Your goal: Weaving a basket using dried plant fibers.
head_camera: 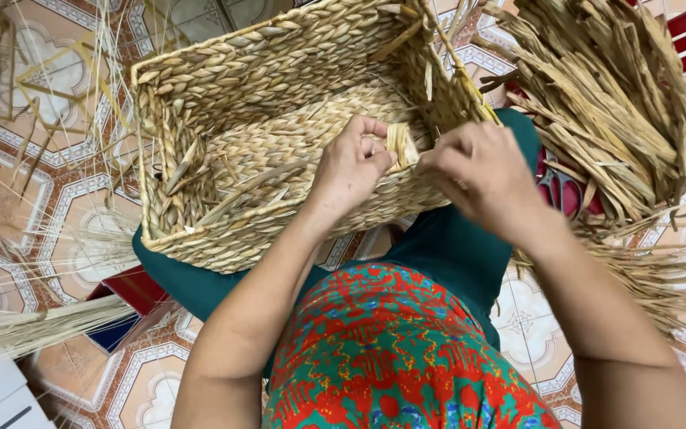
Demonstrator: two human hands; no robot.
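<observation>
Nearest, our patterned shirt and green trousers; the basket rests tilted on our lap, its opening turned up toward us, likely so the near rim sits within reach of both hands. Our left hand curls over that rim, thumb and fingers pinching a folded strand at the rim. Our right hand meets it from the other side, knuckles up, fingers bent under; we cannot tell what they grip. Both forearms angle in from below. Beyond the right wrist, red scissors lie beside a heap of dried strands, close by, probably for easy drawing. Tiled floor around, loose thin stalks at left.
</observation>
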